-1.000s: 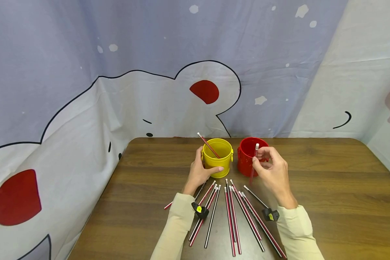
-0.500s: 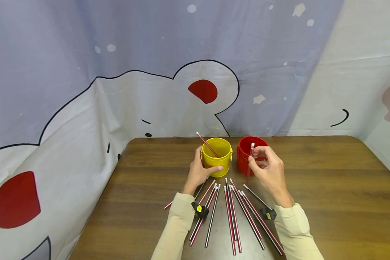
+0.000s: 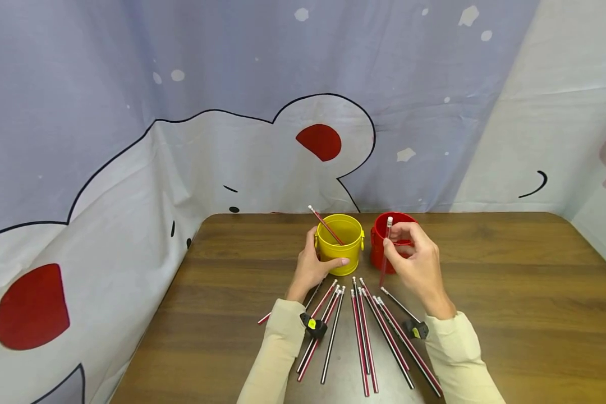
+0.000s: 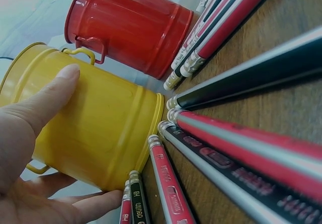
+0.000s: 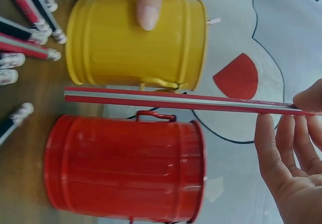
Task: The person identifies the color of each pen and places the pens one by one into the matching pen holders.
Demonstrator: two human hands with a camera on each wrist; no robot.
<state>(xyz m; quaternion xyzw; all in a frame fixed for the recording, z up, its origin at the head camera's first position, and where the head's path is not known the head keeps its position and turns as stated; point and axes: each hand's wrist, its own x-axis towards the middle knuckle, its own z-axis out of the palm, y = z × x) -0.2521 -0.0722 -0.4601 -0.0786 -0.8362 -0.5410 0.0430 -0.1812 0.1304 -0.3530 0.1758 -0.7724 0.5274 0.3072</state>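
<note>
My left hand (image 3: 308,272) grips a small yellow bucket (image 3: 350,261), its thumb across the front and the fingers round the far left side. A red-striped pencil (image 3: 325,224) leans inside that bucket, eraser end up over the rim. Between the thumb and fingertips of my right hand (image 3: 421,266) a red-and-silver pencil (image 5: 176,100) is pinched near its eraser end. It hangs almost upright, eraser up, before the left side of a red bucket (image 5: 126,168). In the right wrist view its lower end points at the table, in the gap between both buckets.
Several red and black pencils fan out on the wooden table (image 3: 525,292) in front of the buckets, in a left group (image 3: 331,342) and a right group (image 3: 363,342). One black pencil (image 3: 399,302) lies by my right wrist. A patterned curtain (image 3: 262,168) hangs behind the table.
My right hand has shifted a little to the left with the pinched pencil, now over the red bucket's left side. My left hand stays on the yellow bucket.
</note>
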